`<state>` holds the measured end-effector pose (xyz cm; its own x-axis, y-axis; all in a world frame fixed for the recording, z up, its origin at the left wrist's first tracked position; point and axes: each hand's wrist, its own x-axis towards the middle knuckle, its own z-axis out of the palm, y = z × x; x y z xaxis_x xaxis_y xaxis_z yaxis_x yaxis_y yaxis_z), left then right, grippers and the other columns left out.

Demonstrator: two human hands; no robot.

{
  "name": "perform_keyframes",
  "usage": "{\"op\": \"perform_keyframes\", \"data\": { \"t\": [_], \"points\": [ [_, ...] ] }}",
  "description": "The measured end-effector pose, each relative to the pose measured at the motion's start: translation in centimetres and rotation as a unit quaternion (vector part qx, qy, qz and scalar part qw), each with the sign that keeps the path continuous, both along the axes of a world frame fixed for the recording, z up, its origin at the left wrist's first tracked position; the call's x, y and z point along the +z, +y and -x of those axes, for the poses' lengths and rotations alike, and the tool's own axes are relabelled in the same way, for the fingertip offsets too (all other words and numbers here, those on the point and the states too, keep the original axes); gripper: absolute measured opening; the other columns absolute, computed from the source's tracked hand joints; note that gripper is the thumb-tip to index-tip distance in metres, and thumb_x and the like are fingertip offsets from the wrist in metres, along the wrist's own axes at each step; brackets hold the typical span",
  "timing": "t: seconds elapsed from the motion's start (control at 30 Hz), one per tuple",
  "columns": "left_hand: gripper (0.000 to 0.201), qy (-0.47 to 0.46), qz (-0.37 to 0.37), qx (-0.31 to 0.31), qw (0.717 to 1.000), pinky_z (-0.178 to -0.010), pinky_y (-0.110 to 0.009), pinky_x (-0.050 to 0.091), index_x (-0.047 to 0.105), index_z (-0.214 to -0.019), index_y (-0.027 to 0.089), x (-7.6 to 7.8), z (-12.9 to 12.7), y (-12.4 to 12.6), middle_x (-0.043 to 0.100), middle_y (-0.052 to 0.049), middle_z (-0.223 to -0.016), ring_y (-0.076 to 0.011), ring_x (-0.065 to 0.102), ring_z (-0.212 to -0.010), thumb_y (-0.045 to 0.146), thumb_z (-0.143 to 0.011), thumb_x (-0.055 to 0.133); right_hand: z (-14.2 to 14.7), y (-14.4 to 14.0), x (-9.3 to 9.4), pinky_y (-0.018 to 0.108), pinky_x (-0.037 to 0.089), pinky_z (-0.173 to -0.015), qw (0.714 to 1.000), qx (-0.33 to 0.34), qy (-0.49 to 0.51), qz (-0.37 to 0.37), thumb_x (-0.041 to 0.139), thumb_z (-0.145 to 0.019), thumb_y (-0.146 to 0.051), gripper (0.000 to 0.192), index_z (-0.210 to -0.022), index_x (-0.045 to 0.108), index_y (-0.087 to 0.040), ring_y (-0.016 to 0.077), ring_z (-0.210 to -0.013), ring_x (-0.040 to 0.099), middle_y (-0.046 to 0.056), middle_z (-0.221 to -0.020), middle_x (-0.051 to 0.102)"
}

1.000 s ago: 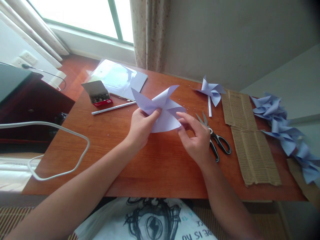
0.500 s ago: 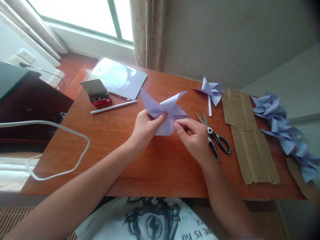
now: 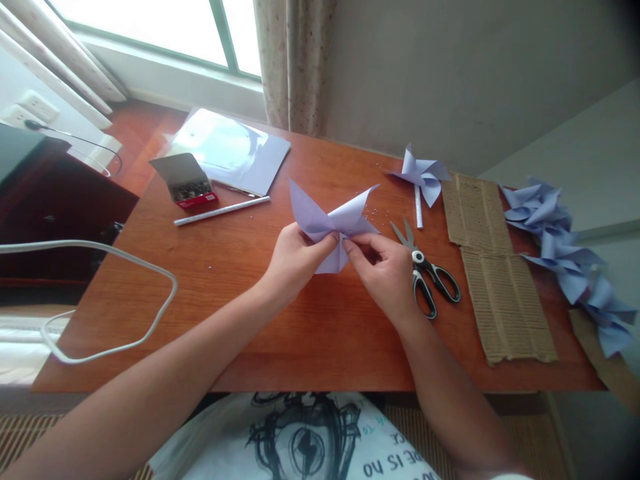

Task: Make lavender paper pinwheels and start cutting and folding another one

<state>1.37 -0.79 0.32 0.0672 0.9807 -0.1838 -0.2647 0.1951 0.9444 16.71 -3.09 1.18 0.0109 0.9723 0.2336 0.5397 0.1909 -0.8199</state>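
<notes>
Pinwheel [image 3: 330, 223] of lilac paper is held just above the middle of the desk [image 3: 310, 333], blades folded toward the centre; no stick is on it, so by my reading the head is formed but not yet fixed or mounted. Largest items first: corrugated cardboard strip [image 3: 500, 280] lies along the right edge, with a heap of finished lilac pinwheels [image 3: 565, 253] past that edge. Paper stack [image 3: 233, 150] sits at the far left corner, open pin box [image 3: 187, 181] beside it, a white rolled stick [image 3: 220, 211] just nearer. One complete pinwheel on a stick [image 3: 421, 177] lies at the far edge, scissors [image 3: 425, 270] just right of the hands. Left hand [image 3: 293, 260] pinches the paper's centre from the left; right hand [image 3: 387, 270] pinches it from the right, fingertips meeting there. Whether a pin is held, I cannot tell.
</notes>
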Motion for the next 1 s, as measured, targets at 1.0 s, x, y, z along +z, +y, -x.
{"op": "perform_keyframes", "data": {
  "t": [1.0],
  "points": [
    [0.024, 0.036, -0.023, -0.039, 0.998, -0.07, -0.027, 0.053, 0.078, -0.084, 0.014, 0.39, 0.11, -0.13, 0.077, -0.005, -0.085, -0.0199, 0.068, -0.077, 0.033, -0.072, 0.084, -0.17, -0.01, 0.25, 0.029, 0.042, -0.054, 0.996, -0.038, -0.074, -0.034, 0.066, -0.089, -0.028, 0.018, -0.075, 0.072, -0.019, 0.0155, -0.053, 0.058, 0.0, -0.06, 0.065]
  ]
}}
